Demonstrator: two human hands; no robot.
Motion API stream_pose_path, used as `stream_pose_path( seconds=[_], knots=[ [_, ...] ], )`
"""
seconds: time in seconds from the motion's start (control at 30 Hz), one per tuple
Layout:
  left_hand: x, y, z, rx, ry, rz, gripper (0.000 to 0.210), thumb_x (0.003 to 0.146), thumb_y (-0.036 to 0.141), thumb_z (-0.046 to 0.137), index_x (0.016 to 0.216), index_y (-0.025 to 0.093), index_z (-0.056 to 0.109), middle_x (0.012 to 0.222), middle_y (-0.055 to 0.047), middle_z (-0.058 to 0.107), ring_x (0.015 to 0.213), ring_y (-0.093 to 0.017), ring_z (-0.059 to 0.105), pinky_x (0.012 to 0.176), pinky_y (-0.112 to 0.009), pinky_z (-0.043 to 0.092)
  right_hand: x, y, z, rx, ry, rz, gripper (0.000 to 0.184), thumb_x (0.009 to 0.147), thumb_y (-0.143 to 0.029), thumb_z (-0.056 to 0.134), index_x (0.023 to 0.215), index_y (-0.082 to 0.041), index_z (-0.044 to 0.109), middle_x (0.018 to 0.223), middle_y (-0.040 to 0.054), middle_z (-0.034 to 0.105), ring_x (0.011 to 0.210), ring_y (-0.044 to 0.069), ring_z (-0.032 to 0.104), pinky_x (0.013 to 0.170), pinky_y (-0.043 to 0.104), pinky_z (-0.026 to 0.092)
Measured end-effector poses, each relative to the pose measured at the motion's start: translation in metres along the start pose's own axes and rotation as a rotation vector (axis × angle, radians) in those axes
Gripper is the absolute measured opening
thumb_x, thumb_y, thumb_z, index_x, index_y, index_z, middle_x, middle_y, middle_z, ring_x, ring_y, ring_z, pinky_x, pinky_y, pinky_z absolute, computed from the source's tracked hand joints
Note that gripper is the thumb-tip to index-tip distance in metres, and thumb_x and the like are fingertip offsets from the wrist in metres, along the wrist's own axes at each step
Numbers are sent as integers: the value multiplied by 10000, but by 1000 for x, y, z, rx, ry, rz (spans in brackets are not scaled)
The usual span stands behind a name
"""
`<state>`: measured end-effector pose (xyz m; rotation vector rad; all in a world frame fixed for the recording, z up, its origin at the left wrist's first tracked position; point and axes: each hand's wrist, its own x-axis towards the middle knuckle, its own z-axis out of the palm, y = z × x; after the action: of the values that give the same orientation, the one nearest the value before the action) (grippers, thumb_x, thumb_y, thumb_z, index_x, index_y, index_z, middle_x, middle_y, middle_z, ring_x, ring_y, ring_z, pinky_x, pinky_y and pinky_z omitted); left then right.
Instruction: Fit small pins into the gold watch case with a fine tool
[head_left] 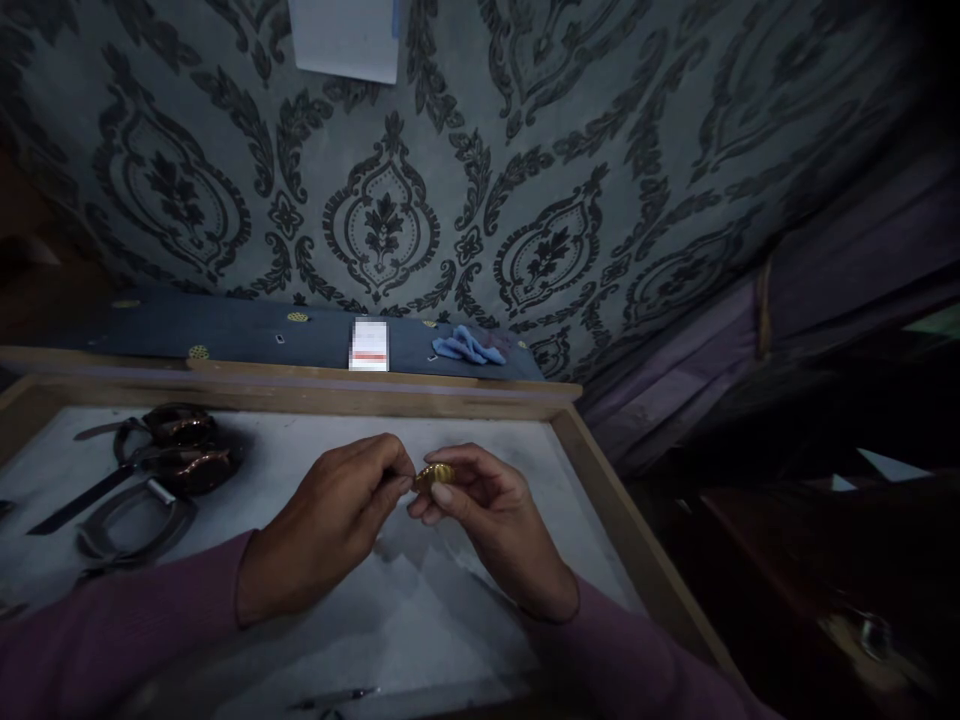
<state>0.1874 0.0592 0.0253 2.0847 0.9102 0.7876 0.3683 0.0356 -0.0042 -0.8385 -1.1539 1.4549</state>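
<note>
My right hand [499, 515] holds a small, shiny gold-coloured metal piece [439, 474] between thumb and fingers, above the pale tray bottom. It looks like part of a wristwatch, but its exact kind is hard to make out. My left hand [341, 525] is closed in a pinch right at the piece's left edge. Whatever lies between its fingertips is hidden or too small to name. Left of my hands lie dark wristwatches [196, 467] with straps, and near them a looped grey watch band [135, 520].
A wooden-rimmed tray [622, 510] lies under my hands. At its near edge is a slim pointed tool [334, 698]. Behind the rim, a lit phone [369, 345] and a crumpled blue cloth [471, 345] rest on a dark patterned cover. Patterned wallpaper rises beyond.
</note>
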Motion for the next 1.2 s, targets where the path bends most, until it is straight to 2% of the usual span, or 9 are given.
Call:
stream_pose_path(
  seconds=[0.37, 1.2],
  knots=[
    [-1, 1, -2, 79, -17, 56, 180, 936, 134, 427, 774, 176, 491, 726, 30, 543, 666, -110, 516, 622, -226, 363, 0, 0, 3, 26, -3, -8, 187, 794, -200, 736, 971, -224, 682, 764, -14, 738, 674, 124, 726, 657, 235, 596],
    [-2, 0, 2, 17, 17, -9, 164, 942, 186, 442, 802, 176, 527, 746, 27, 572, 677, -114, 539, 631, -234, 384, -2, -1, 2, 7, 22, -9, 181, 793, -216, 735, 961, -216, 666, 769, -11, 729, 679, 128, 722, 665, 246, 595]
  ],
)
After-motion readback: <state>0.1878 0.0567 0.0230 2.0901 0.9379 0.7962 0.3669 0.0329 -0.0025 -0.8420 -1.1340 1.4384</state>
